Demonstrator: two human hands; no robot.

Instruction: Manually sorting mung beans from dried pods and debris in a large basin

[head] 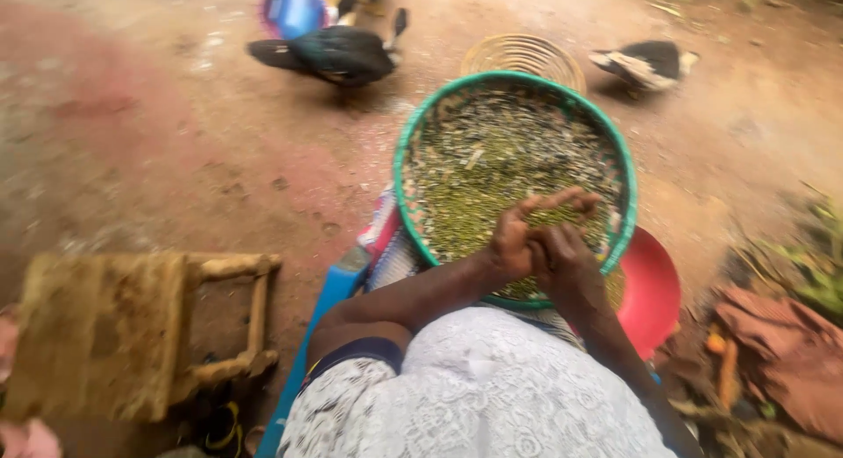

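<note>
Both hands, left hand (514, 243) and right hand (562, 252), pressed together, rub grain over the green-rimmed woven tray (404, 173) on the lap, centre near. Husks and greenish seeds (492, 159) lie mixed; sorting appears far from complete. A red basin (654, 287) sits beneath, right.

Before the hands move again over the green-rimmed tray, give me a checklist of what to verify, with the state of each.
1. Both hands over the grain: ok. The left hand and right hand are pressed together above the green-rimmed tray.
2. Something held between the hands: cannot tell, the palms hide it.
3. Tray supported: ok, it rests on the lap, over a red basin.
4. Grain inside the rim: ok, none seen spilling over it.
5. Birds away from the tray: not ok. A dark bird and a black-and-white bird stand close beyond it.
6. Wooden stool out of the way: ok, off to the left.
</note>
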